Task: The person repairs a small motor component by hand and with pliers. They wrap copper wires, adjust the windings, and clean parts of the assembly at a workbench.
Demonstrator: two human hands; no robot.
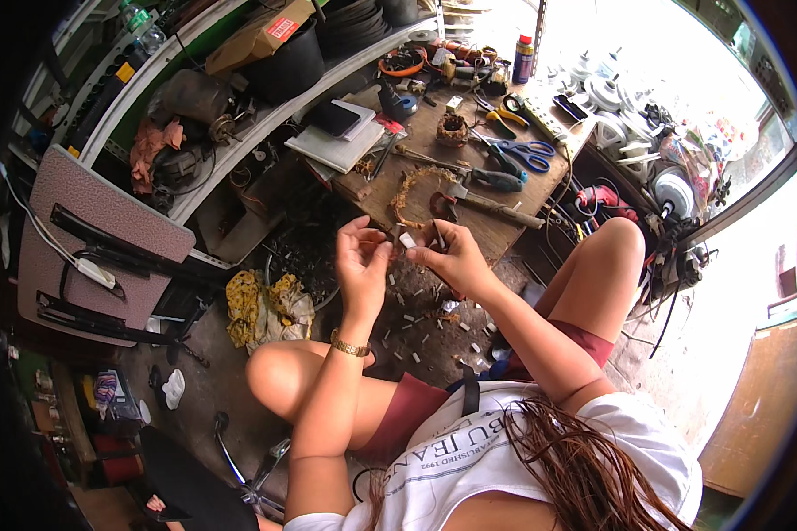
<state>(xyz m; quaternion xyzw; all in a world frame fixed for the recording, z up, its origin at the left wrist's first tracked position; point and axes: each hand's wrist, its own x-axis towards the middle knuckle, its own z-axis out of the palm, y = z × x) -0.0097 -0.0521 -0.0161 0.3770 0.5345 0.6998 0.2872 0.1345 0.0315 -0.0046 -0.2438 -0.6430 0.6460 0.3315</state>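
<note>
My left hand (363, 264) is raised over the near edge of the workbench, fingers curled and thumb against a fingertip. Whatever is in that pinch is too small to make out. Close beside it, my right hand (456, 258) pinches a small white rectangular piece (407, 240) between thumb and finger. Just beyond my hands, a curved strip of frayed brown winding (409, 188) lies on the wooden workbench (363, 196). A hammer (496, 205) rests to its right, its handle reaching the bench edge. Blue-handled scissors (531, 156) and a screwdriver (496, 179) lie farther back.
Small white pieces (423, 336) litter the floor below my hands. A spray can (522, 60) stands at the bench's back. White fan motor parts (604, 91) pile up at right. A yellow cloth (270, 305) and an upturned padded chair (97, 239) are at left.
</note>
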